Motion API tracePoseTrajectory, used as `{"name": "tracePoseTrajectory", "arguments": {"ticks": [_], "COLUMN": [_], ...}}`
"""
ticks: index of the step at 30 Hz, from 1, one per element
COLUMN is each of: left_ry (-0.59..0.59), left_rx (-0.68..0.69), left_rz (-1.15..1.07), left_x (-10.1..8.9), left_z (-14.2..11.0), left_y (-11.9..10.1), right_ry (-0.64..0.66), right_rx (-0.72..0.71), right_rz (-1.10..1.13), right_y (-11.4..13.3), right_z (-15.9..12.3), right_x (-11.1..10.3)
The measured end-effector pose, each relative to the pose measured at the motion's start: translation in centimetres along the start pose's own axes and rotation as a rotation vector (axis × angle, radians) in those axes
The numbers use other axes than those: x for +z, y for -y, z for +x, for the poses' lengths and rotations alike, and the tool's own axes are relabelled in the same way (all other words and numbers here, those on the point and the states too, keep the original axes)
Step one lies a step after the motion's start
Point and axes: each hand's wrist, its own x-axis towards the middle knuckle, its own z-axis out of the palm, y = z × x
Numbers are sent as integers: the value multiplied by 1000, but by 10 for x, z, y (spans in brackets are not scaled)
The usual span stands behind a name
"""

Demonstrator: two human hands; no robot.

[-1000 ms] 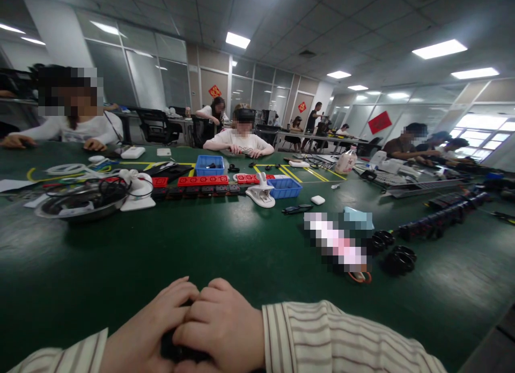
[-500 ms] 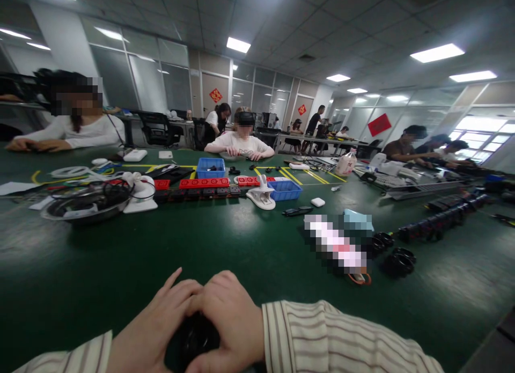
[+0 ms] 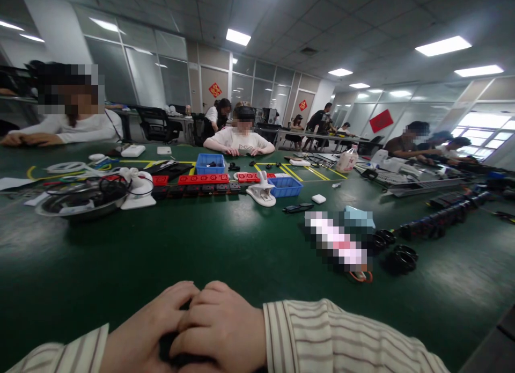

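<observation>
My left hand point(image 3: 142, 327) and my right hand point(image 3: 227, 324) meet at the near edge of the green table point(image 3: 225, 249). Both are closed around a black object point(image 3: 169, 343), mostly covered by fingers and too dark to identify. The right fingers curl over its top, against the left hand. To the right lie a pixelated pink-and-white item point(image 3: 336, 241) and several glossy black coiled or ring-shaped pieces point(image 3: 402, 259).
Farther back stand a metal bowl point(image 3: 66, 214) with dark cables, a white clip point(image 3: 263, 196), a blue bin point(image 3: 287, 188) and a row of red modules point(image 3: 203, 178). A co-worker point(image 3: 241, 142) sits opposite, and another person point(image 3: 78, 129) sits at the left.
The right fingers have curled down over the black object, hiding most of its shiny surface. A left finger that was raised has come down. The hands sit closer together.
</observation>
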Motion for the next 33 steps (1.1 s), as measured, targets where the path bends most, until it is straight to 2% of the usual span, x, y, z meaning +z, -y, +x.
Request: {"name": "tracePoseTrajectory", "arguments": {"ticks": [4,7,10,13,16,21,24,29,33], "left_ry": [14,-6,3,-93,-126,-97,-55,-19,-33], "left_rx": [16,9,-16,-24,2,-61,-65,-15,-67], "left_rz": [-69,-42,50,131,155,99,34,52,-10], "left_x": [0,1,1,2,5,9,7,12,18], "left_z": [0,-4,-8,-10,-10,-5,-2,-6,-13], "left_y": [4,10,12,10,6,-1,-1,13,23], "right_ry": [15,-22,-114,-203,-196,-158,-120,-53,-47], "right_rx": [-156,-172,-52,182,285,221,114,-129,-162], "right_rz": [25,20,23,-23,-92,-147,-104,-25,0], "right_y": [-3,-3,-1,0,2,5,2,-5,-6], "right_z": [-3,-5,-4,-2,-1,-1,-1,0,-2], "right_x": [6,8,8,10,13,12,9,10,9]}}
